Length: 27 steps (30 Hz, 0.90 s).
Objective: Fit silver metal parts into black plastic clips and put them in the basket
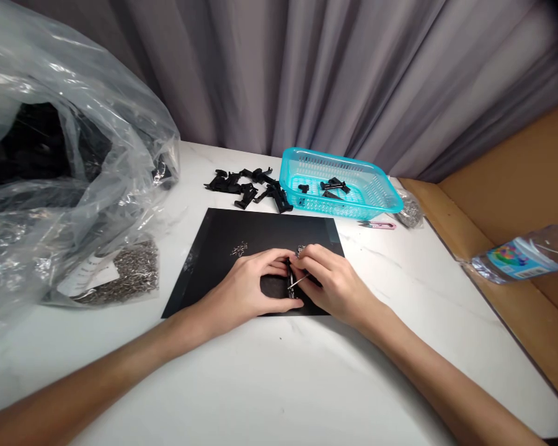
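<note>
My left hand (247, 284) is closed around a small black plastic part (289, 272), its thumb at the near end and its fingers at the far end. Over that part, my right hand (337, 279) pinches a thin metal rod-like tool (299, 281); its tip meets the part, and the rest is hidden by my fingers. Both hands rest above a black mat (218, 232). On the mat lie a small heap of shiny metal pieces (239, 249) to the left and another metal heap (300, 250), partly covered by my right hand.
Loose black plastic parts (248, 186) lie behind the mat. A blue basket (353, 209) holds several more, with pink-handled snips (379, 225) before it. On the left are a large clear bag (134, 118) and a bag of metal pieces (134, 269). A plastic bottle (521, 257) lies at right.
</note>
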Each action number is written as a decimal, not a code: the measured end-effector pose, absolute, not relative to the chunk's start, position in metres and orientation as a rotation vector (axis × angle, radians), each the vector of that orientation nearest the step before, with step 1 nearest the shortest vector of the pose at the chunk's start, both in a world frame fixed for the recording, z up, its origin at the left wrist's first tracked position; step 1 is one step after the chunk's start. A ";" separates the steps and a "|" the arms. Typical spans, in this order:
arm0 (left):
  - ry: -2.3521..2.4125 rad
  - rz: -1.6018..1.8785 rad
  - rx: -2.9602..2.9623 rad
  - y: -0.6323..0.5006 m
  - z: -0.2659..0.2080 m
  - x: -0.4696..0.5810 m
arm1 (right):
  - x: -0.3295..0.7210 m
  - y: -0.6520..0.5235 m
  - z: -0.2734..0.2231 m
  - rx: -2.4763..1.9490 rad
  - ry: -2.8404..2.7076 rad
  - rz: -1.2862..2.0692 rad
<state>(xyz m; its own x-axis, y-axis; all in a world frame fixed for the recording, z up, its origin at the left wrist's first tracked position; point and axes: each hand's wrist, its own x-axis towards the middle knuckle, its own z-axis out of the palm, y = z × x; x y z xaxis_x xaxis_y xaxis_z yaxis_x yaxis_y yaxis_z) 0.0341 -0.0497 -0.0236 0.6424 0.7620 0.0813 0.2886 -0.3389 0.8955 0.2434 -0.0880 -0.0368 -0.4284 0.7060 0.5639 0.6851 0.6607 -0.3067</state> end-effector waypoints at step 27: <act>0.815 0.665 1.952 -0.049 -0.029 0.035 | 0.243 -0.078 -0.031 -1.168 -1.274 1.248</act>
